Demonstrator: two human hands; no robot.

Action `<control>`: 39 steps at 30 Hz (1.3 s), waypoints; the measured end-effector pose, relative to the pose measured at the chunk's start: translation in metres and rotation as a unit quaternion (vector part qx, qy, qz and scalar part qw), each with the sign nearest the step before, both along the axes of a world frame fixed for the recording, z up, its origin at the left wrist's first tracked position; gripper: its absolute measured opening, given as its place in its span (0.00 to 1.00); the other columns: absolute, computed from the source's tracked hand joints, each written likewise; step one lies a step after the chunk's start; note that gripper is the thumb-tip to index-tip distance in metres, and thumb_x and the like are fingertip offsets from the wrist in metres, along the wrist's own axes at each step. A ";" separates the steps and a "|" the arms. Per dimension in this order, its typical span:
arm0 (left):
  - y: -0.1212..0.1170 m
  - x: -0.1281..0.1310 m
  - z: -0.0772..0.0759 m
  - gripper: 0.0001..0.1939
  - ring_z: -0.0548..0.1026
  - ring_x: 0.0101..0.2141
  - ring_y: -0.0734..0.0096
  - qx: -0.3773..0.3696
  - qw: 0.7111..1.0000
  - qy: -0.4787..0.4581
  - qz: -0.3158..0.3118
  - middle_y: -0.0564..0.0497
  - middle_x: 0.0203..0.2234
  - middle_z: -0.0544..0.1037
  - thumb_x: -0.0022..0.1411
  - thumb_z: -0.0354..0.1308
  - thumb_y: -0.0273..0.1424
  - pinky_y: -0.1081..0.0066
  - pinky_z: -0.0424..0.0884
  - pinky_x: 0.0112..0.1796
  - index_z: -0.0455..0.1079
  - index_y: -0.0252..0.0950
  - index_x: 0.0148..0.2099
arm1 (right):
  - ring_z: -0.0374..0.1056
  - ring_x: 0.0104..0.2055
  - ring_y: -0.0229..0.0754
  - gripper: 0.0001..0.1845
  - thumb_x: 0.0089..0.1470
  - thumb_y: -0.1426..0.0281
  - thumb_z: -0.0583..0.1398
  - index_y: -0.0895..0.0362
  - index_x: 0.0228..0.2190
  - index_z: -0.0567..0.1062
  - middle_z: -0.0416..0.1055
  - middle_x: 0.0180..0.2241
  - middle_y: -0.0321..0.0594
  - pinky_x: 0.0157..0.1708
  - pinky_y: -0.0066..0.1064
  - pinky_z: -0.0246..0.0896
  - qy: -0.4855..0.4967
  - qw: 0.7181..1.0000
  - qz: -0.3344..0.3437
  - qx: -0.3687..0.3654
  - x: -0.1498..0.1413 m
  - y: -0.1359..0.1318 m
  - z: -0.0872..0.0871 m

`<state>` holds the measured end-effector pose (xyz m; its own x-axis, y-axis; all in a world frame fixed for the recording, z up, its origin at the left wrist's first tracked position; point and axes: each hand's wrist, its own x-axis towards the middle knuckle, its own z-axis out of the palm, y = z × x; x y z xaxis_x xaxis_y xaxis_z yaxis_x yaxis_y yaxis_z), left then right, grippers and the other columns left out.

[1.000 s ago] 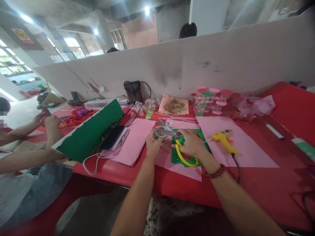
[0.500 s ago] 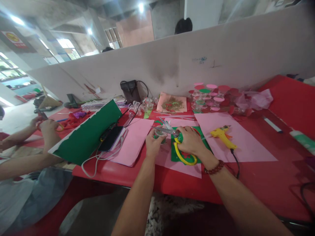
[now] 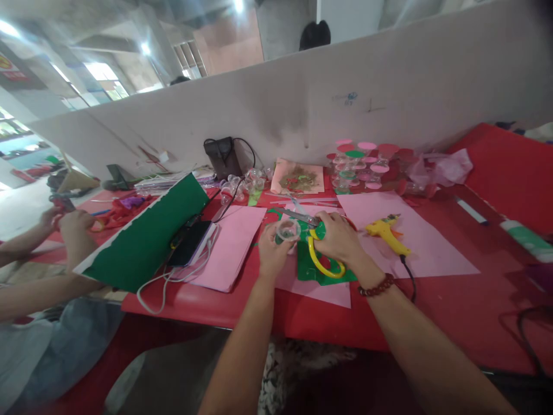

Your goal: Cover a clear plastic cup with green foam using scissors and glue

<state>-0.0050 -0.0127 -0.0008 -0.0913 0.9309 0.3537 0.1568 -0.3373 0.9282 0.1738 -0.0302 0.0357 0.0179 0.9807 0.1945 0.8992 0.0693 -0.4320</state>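
A pale partition point(image 3: 237, 109) stands along the far edge of the red desk point(image 3: 449, 323). At the far right corner leans a large red board point(image 3: 510, 173), and towards the left end a green board point(image 3: 147, 230) stands tilted. A wide pink sheet point(image 3: 432, 242) lies right of the middle; a pile of pink paper point(image 3: 237, 242) lies left of it, reaching to the near edge. By the far edge are stacked clear cups with coloured discs point(image 3: 363, 167) and, more to the left, a black bag point(image 3: 222, 157). Near the middle of the near edge, a green sheet point(image 3: 311, 271) lies under the hands. The right hand point(image 3: 339, 239) is closed on the handles of the yellow-handled scissors point(image 3: 307, 219), whose blade points away to the left. The left hand point(image 3: 273, 253) grasps a small clear cup point(image 3: 288, 231) with fingers around its side. This cup is in front of the blade; whether they touch, I cannot tell. A yellow glue gun point(image 3: 386, 233) lies on the wide pink sheet.
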 end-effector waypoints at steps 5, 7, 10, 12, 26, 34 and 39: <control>0.006 -0.010 0.004 0.20 0.77 0.40 0.66 -0.033 0.994 -0.089 0.049 0.48 0.39 0.81 0.47 0.68 0.31 0.67 0.72 0.44 0.76 0.36 0.45 | 0.67 0.50 0.52 0.27 0.46 0.67 0.61 0.54 0.50 0.70 0.71 0.45 0.48 0.46 0.37 0.61 -0.014 0.999 0.037 -0.007 -0.004 -0.004 0.000; 0.007 -0.012 0.006 0.20 0.76 0.39 0.68 -0.031 0.992 -0.108 0.049 0.49 0.38 0.81 0.47 0.68 0.32 0.69 0.72 0.42 0.76 0.36 0.45 | 0.66 0.50 0.54 0.28 0.46 0.65 0.61 0.54 0.51 0.70 0.71 0.45 0.49 0.47 0.39 0.60 -0.030 0.998 0.057 -0.014 -0.009 -0.006 0.000; 0.005 -0.012 0.007 0.18 0.76 0.37 0.70 -0.031 0.993 -0.106 0.030 0.50 0.37 0.80 0.47 0.68 0.31 0.72 0.71 0.39 0.76 0.36 0.43 | 0.66 0.50 0.55 0.28 0.47 0.64 0.61 0.54 0.52 0.70 0.70 0.46 0.50 0.48 0.40 0.60 -0.023 0.997 0.067 -0.024 -0.013 -0.008 0.001; 0.003 -0.011 0.008 0.18 0.75 0.35 0.71 -0.036 0.994 -0.097 0.020 0.51 0.34 0.79 0.46 0.68 0.30 0.72 0.71 0.38 0.77 0.36 0.43 | 0.67 0.50 0.54 0.28 0.47 0.65 0.61 0.54 0.52 0.70 0.70 0.46 0.50 0.47 0.39 0.61 -0.015 0.997 0.063 -0.034 -0.013 -0.007 0.001; -0.002 -0.008 0.010 0.18 0.72 0.26 0.75 -0.066 0.990 -0.127 -0.012 0.54 0.27 0.77 0.46 0.69 0.33 0.73 0.72 0.30 0.76 0.34 0.41 | 0.68 0.49 0.53 0.27 0.45 0.67 0.61 0.54 0.50 0.71 0.70 0.47 0.49 0.45 0.37 0.61 0.003 0.998 0.059 -0.034 -0.011 -0.005 -0.001; 0.004 -0.005 0.000 0.21 0.77 0.39 0.66 -0.042 0.997 -0.063 -0.009 0.48 0.39 0.81 0.44 0.70 0.30 0.67 0.73 0.44 0.77 0.36 0.44 | 0.68 0.49 0.51 0.26 0.47 0.68 0.60 0.54 0.50 0.70 0.70 0.47 0.48 0.47 0.37 0.61 0.038 0.999 0.019 -0.009 -0.006 -0.001 0.002; 0.005 -0.010 0.007 0.19 0.77 0.38 0.66 -0.041 0.995 -0.080 0.044 0.49 0.37 0.81 0.45 0.69 0.30 0.68 0.73 0.41 0.77 0.36 0.43 | 0.68 0.49 0.52 0.28 0.45 0.68 0.61 0.55 0.50 0.70 0.71 0.46 0.48 0.47 0.37 0.61 0.013 0.998 0.057 -0.022 -0.006 -0.003 -0.001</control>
<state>-0.0146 -0.0082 0.0064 -0.2234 0.9419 0.2508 0.0306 -0.2504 0.9677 0.1679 -0.0335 0.0349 -0.0898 0.9842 0.1525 0.8747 0.1512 -0.4605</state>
